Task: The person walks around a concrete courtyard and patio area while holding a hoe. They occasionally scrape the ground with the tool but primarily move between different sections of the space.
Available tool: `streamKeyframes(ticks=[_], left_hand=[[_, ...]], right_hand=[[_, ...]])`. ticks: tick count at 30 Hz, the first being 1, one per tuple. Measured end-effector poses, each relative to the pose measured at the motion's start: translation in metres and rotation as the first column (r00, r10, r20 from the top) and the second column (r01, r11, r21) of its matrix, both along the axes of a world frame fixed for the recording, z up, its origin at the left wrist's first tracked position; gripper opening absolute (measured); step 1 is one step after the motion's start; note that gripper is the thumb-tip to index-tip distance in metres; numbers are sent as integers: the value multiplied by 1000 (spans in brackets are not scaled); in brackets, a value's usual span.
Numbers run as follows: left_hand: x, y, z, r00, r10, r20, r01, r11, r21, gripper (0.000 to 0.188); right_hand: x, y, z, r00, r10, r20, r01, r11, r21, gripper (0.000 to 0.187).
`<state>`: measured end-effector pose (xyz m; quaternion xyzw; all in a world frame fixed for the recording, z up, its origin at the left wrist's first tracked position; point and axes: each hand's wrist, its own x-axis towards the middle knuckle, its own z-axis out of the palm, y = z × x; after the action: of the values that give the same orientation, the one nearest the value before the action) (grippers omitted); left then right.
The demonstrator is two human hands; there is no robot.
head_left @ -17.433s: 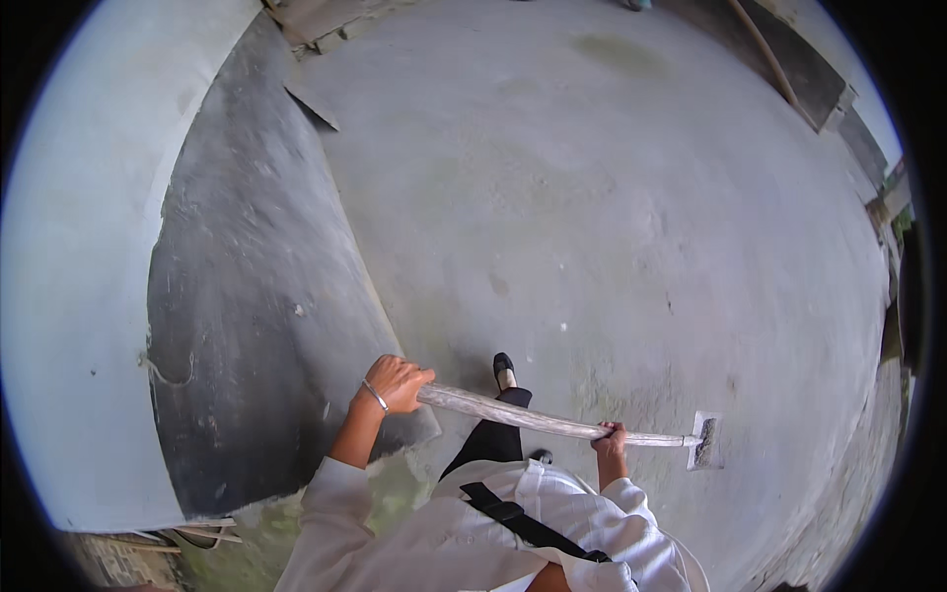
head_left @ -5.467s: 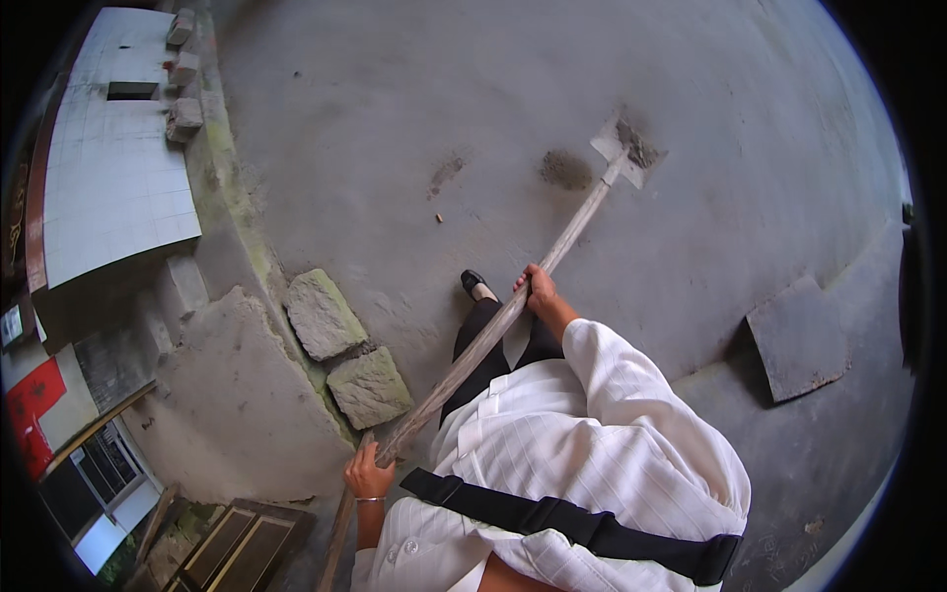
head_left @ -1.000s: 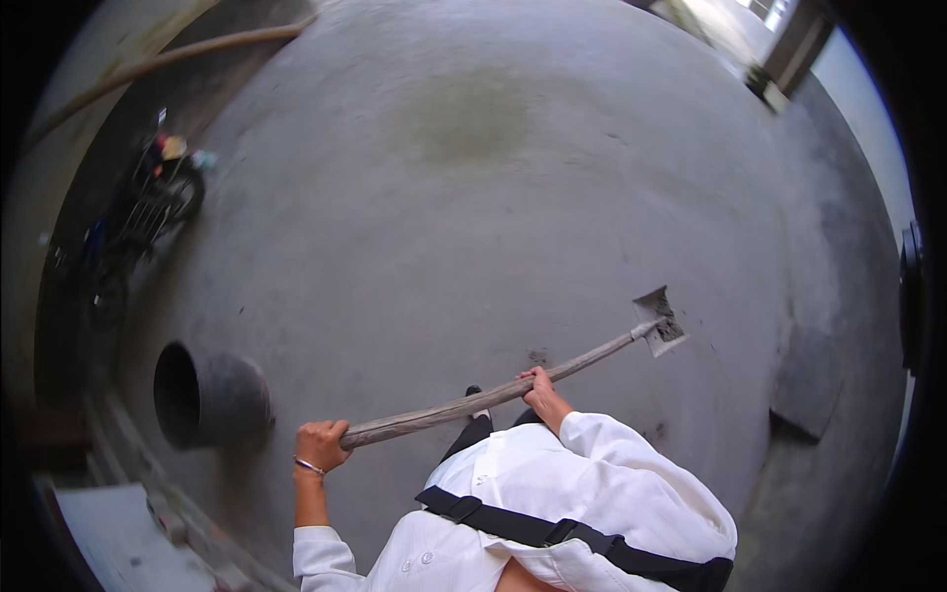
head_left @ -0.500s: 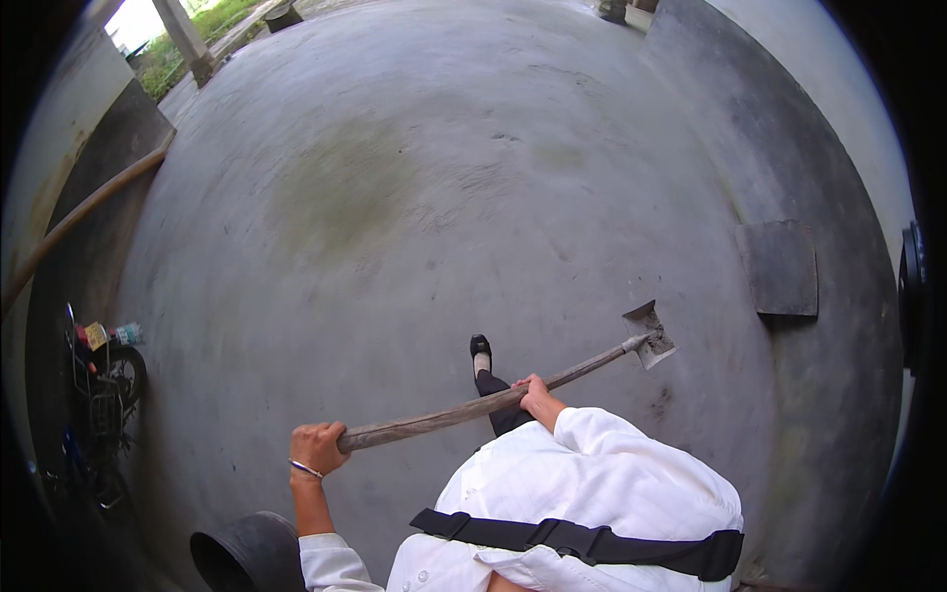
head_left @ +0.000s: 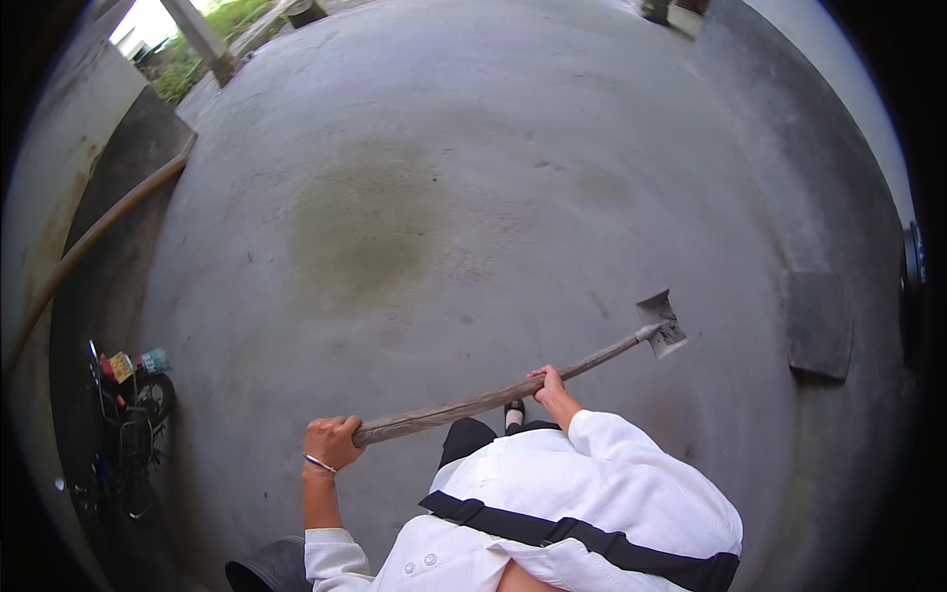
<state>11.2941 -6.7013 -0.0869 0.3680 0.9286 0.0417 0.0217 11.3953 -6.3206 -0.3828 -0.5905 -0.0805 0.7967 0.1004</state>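
Note:
Across the front of my body I hold a shovel [head_left: 464,407] with a long wooden handle, its blade out to the right. My left hand [head_left: 333,442] is closed around the handle's butt end; a bracelet sits on that wrist. Farther along the shaft, past its middle, my right hand [head_left: 550,382] grips it too. The squarish metal blade [head_left: 663,324] carries some dark grey material and appears just above the concrete floor; whether it touches cannot be told.
A black bucket [head_left: 271,566] stands at my lower left. Against the left wall are a motorcycle [head_left: 133,424] and a long wooden pole [head_left: 109,222]. On the right, a dark square block [head_left: 819,324] sits by the wall. Concrete floor [head_left: 473,247] stretches ahead to a pillar [head_left: 200,39].
The floor and wall things have shifted right in view as I turn and step. The shovel stays in both hands, its blade slightly higher in view. My visible foot now shows nearer my body.

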Motion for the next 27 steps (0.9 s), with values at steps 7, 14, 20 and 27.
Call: streamKeyframes(ticks=[7,14,20,27], left_hand=[[-5,4,-3,998,-1,67,2,1000,-19,15],[-165,61,3,980,-187,75,189,982,-20,17],[-309,145,23,931,-358,75,358,934,8,19],[-417,214,48,892,-443,93,448,893,-47,25]], right_hand=[[7,15,6,995,-25,98,25,1000,4,6],[-82,58,23,990,-97,100,94,995,34,6],[-158,112,32,969,-231,86,227,972,54,5],[-221,160,37,939,-299,172,281,952,120,6]])
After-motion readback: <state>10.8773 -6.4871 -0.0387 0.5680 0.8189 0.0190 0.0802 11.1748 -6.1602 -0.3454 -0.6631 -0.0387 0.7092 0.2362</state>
